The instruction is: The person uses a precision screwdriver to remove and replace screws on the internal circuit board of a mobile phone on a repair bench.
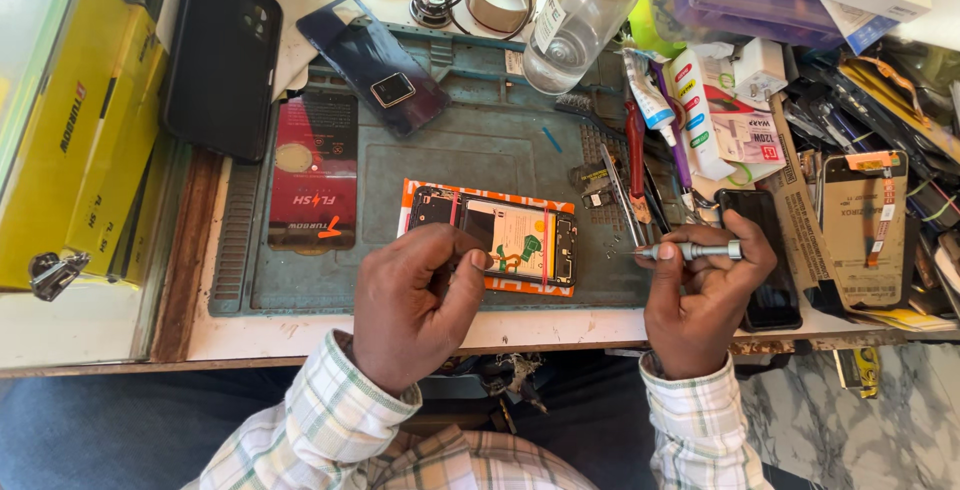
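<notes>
Two hands work over an opened smartphone [492, 239], which lies back-off on an orange card on the grey-green repair mat [300, 285]. Farthest left, yellow boxes [80, 130] stand glossy and hard-edged, beside a matte black phone case [222, 55]. The left hand [415, 300] is curled, fingertips pinched at the phone's near edge; whether they hold anything small I cannot tell. A loose pinch there could drag the phone off its card or flick a tiny screw away. The right hand [705, 295] grips a slim, knurled metal screwdriver [690, 250], tip pointing left toward the phone; a slip could gouge the exposed board. Further right lie a glossy black phone [765, 260] and a flat cardboard packet [862, 230].
</notes>
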